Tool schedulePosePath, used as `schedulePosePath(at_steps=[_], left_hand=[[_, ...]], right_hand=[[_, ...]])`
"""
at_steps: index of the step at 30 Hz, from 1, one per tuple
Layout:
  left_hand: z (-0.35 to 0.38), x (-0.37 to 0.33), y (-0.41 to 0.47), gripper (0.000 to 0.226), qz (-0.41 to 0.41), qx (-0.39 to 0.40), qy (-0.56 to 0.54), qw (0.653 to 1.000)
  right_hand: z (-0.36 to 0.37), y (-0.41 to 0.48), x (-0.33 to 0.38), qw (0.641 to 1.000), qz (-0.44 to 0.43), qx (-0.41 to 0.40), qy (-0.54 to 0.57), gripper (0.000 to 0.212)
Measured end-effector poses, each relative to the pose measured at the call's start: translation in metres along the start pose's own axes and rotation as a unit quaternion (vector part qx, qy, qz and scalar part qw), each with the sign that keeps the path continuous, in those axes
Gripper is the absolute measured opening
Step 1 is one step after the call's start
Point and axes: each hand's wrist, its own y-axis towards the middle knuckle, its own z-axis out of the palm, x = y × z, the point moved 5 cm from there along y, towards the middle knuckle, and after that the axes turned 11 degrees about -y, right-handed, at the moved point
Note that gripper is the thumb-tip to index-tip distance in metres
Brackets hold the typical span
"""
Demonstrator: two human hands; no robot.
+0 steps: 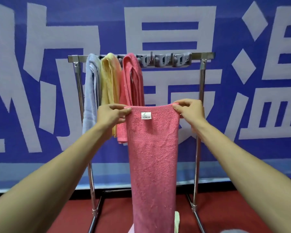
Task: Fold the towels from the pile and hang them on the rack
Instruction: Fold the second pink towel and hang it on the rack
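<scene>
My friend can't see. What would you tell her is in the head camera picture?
A left hand and a right hand pinch the top corners of a pink towel, hanging long before a metal rack. A blue towel, a yellow towel and a second pink towel hang on its bar. Behind is a blue banner with big pale characters.

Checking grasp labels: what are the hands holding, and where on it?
A pink towel, hanging lengthwise. Left hand pinches its top left corner, right hand its top right corner.

head view, facing forward, close before rack (202,55)
</scene>
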Motion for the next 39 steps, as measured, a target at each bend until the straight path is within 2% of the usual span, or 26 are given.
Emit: schedulePosePath(at_steps=[4, 9, 13, 18, 21, 26, 32, 39], left_hand=[[-0.009, 0.070, -0.014, 0.011, -0.085, -0.015, -0.026, 0.996], [-0.023, 0.158, -0.042, 0.007, -0.213, -0.042, -0.046, 0.975], [-0.030, 0.218, -0.069, 0.005, -0.341, -0.094, -0.120, 0.928], [-0.034, 0.261, -0.089, 0.005, -0.403, -0.120, -0.195, 0.886], [-0.026, 0.266, -0.092, 0.006, -0.398, -0.114, -0.191, 0.890], [-0.022, 0.247, -0.098, 0.005, -0.351, -0.122, -0.198, 0.907], [-0.011, 0.233, -0.116, 0.012, -0.303, -0.109, -0.173, 0.931], [0.007, 0.234, -0.123, 0.024, -0.265, -0.055, -0.097, 0.958]], right_hand=[[0.023, -0.026, -0.059, 0.993, 0.094, 0.063, 0.041, 0.009], [0.058, -0.070, -0.134, 0.965, 0.206, 0.132, 0.096, 0.004], [0.085, -0.109, -0.179, 0.912, 0.331, 0.141, 0.196, 0.009], [0.110, -0.140, -0.213, 0.850, 0.407, 0.145, 0.301, 0.010], [0.115, -0.140, -0.212, 0.822, 0.406, 0.116, 0.383, 0.018], [0.119, -0.161, -0.201, 0.813, 0.428, 0.154, 0.365, 0.009], [0.127, -0.179, -0.173, 0.839, 0.377, 0.215, 0.328, 0.009], [0.126, -0.184, -0.174, 0.860, 0.363, 0.216, 0.287, 0.007]])
